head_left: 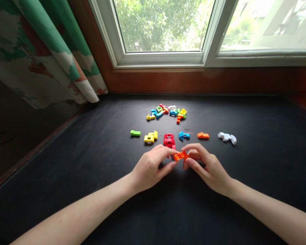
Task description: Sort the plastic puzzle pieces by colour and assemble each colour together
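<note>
Between my two hands is an orange-red plastic piece (181,156) with yellow-orange outlines, held just above the black surface. My left hand (153,165) pinches its left end between thumb and fingers. On its right end, the thumb and fingers of my right hand (208,166) close in a pinch. Right behind my left fingertips lies a red block piece (169,140). A row beside it holds a green piece (135,133), yellow pieces (150,137), a blue piece (184,135), an orange piece (203,135) and white pieces (227,137).
Farther back on the black tabletop (91,149) sits a loose cluster of several coloured pieces (159,114), with more (181,114) at its right. A patterned curtain (66,58) hangs at the left, and a white-framed window (163,59) stands behind.
</note>
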